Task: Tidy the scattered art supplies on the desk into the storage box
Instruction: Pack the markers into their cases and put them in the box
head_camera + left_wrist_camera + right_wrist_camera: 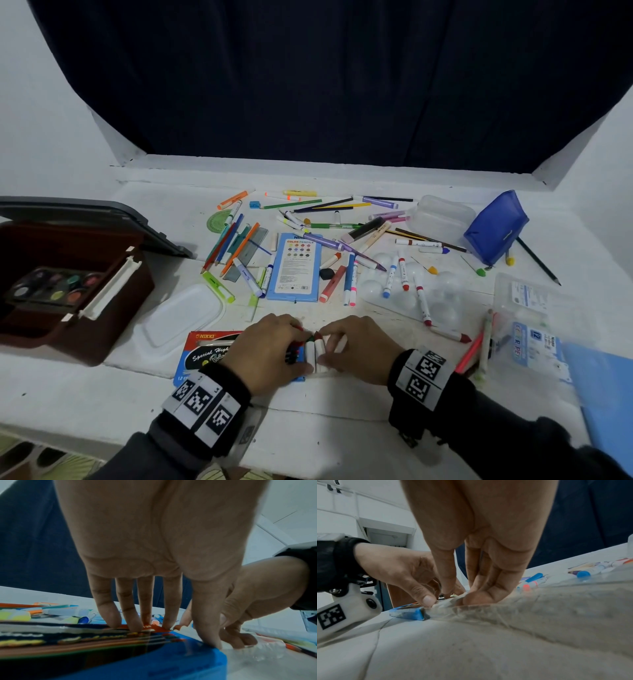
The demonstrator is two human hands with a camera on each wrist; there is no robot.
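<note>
Both hands meet at the near middle of the white worktop, over a blue crayon box printed "NIKKI" that lies flat there. The left hand is spread over the right end of the box, its straight fingers pressing down on the row of crayons inside and its thumb set at the box's near corner. The right hand is just beside it, thumb and fingers curled and pinching the white-wrapped crayons at the box's open end; the right wrist view shows its fingertips down on them. The storage box, brown with its dark lid raised behind it, stands open at the left edge of the worktop, well apart from the hands, and a watercolour palette lies inside it. Just beside it towards the hands rests a clear plastic lid. Beyond the hands, markers, coloured pencils and pens lie scattered around a light blue colour pencil pack, with a clear mixing palette to its right. A blue pencil pouch stands at the far right, and a clear pen packet lies near the right edge.
</note>
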